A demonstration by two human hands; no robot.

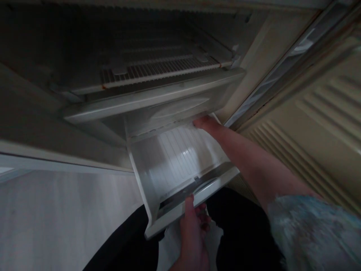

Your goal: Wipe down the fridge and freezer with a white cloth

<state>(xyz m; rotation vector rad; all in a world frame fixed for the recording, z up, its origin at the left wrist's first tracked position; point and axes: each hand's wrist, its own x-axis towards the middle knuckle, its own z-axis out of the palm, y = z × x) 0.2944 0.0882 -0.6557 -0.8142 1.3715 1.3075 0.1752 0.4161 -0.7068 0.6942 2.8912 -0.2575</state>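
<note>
our left hand (192,226) clamps the front edge of the drawer (175,162); right hand (207,123) inside, back right corner, grip not discernible.

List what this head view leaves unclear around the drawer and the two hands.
1. Right hand: its fingertips are hidden under the cover at the back of the drawer, so its grip cannot be told.
2. Left hand: its fingers curl below the drawer's front lip, and the wrist is cut off by the bottom edge.
3. Space above the wire shelf: too dark and blurred to tell what it holds.
</note>
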